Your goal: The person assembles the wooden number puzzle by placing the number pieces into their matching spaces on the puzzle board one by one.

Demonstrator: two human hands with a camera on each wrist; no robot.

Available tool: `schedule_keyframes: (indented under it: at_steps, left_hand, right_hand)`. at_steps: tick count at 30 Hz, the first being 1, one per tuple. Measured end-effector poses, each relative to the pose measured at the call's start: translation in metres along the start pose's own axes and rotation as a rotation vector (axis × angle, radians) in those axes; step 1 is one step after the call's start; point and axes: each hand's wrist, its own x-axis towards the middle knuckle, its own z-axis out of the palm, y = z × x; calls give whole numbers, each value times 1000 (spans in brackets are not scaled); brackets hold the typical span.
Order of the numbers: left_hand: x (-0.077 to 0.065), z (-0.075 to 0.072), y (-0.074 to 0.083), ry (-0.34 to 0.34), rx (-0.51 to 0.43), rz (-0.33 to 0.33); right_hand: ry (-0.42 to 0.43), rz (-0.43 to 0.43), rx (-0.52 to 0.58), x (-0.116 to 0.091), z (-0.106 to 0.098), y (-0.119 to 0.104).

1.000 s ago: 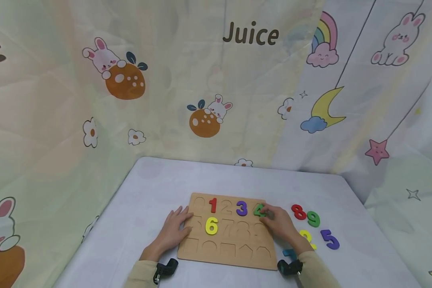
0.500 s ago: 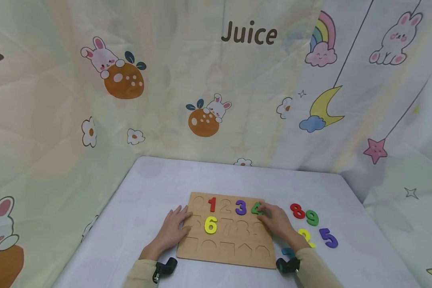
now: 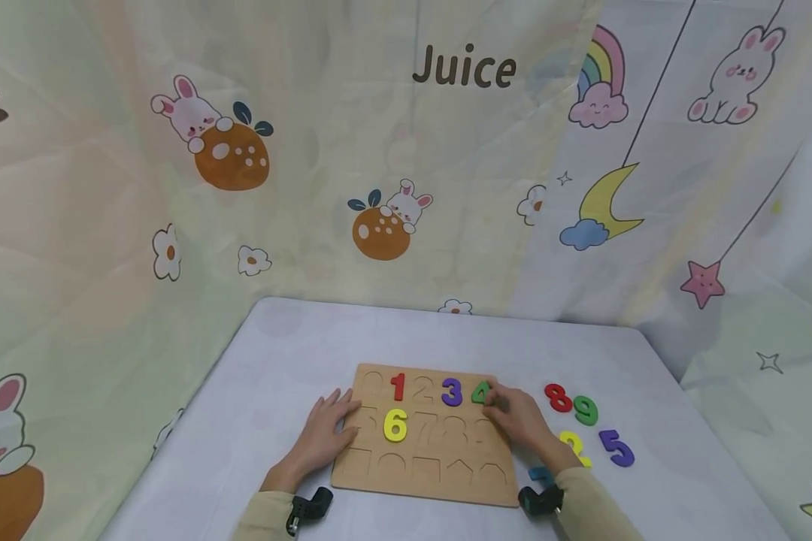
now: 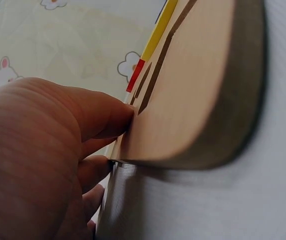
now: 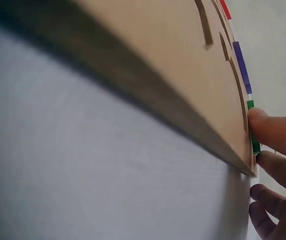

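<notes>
Fingers (image 5: 277,132) of my right hand (image 3: 519,415) pinch the green 4 (image 3: 480,393) near the board's (image 3: 440,491) far-right corner; left hand (image 3: 323,430), loosely spread, touches its left edge; uneven pressing could jam the 4.

Tan board (image 3: 426,443) bears red 1 (image 3: 398,387), purple 3 (image 3: 454,392), green 4 (image 3: 480,393) and yellow 6 (image 3: 389,425); right of it lie red 8 (image 3: 558,398), green 9 (image 3: 593,411), yellow 2 (image 3: 575,444), purple 5 (image 3: 619,447).

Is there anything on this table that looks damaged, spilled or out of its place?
Nothing stands out as spilled or damaged. The red 8, green 9, yellow 2 and purple 5 lie loose right of the puzzle board, but it has unfilled recesses, so this seems ordinary.
</notes>
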Motion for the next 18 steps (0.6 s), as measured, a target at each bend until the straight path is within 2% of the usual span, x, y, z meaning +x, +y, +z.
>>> schedule_keyframes:
  at_steps: [7,18]
  left_hand:
    - [0,0,0,2,11,-9]
    - [1,0,0,-3,20,1]
  right_hand:
    - [-50,2,17,-11,-8,-1]
    - [-8,31,-25,-33,-16,11]
